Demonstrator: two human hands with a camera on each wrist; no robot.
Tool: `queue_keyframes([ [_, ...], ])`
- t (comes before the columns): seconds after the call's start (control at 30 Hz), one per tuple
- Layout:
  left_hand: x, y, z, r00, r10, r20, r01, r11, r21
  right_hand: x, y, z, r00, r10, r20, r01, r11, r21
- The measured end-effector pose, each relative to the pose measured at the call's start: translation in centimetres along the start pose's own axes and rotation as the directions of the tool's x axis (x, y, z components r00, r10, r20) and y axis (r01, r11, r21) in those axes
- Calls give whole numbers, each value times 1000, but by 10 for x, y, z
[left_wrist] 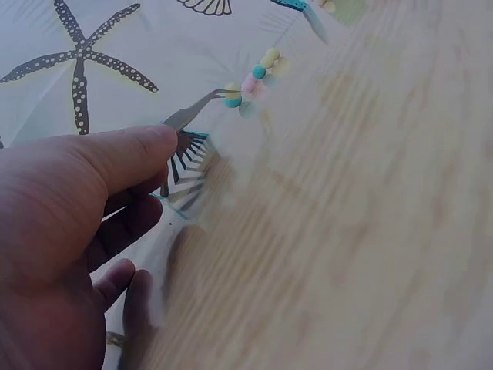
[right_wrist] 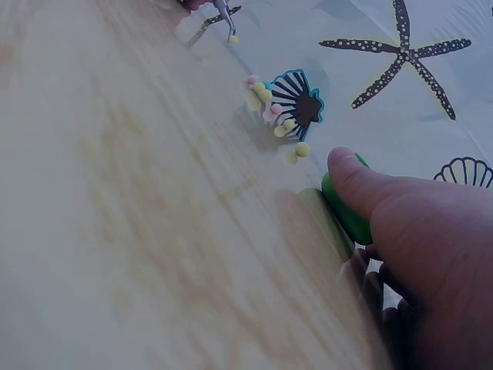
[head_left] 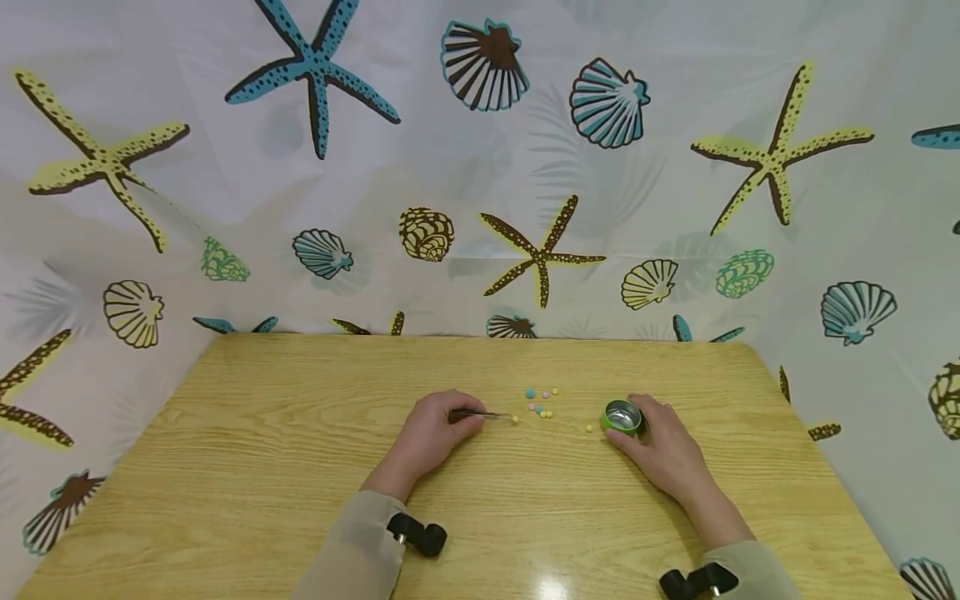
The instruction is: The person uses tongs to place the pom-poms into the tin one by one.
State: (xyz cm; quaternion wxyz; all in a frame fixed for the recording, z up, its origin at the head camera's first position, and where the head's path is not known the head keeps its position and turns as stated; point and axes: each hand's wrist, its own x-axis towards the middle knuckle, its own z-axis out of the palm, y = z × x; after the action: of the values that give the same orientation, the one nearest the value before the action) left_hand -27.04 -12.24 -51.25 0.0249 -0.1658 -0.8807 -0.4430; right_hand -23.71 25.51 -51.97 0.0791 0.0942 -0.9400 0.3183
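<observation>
Several beads (head_left: 539, 410), blue, pink and yellow, are scattered on wooden table (head_left: 525, 500) between hands. One yellow bead (head_left: 515, 419) is seen at tips of tweezers (left_wrist: 189, 116), pinched by left hand (head_left: 442, 429). Green container (head_left: 622, 416) is gripped by right hand (head_left: 667, 446) near beads. Patterned cloth (head_left: 420, 158) is seen behind table.

Tweezers (left_wrist: 185, 118): smooth metal. Small cup (head_left: 623, 413): shiny metal within, smooth outside; beads (head_left: 530, 393): smooth, plastic-looking. Table (head_left: 262, 467): grained wood, glossy where light catches; backdrop (head_left: 390, 183): smooth printed cloth; sleeves (head_left: 356, 542): matt cloth; wrist mounts (head_left: 430, 539): plastic-looking.
</observation>
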Motion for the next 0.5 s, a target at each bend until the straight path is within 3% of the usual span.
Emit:
queue_keyframes([
  [0.3, 4, 13, 1, 997, 23, -71, -24, 1000, -8, 0, 0, 2, 1000, -4, -9, 5, 1000, 9],
  [0.5, 7, 27, 12, 986, 79, -144, -73, 996, 49, 0, 0, 1, 1000, -6, -6, 6, 1000, 7],
])
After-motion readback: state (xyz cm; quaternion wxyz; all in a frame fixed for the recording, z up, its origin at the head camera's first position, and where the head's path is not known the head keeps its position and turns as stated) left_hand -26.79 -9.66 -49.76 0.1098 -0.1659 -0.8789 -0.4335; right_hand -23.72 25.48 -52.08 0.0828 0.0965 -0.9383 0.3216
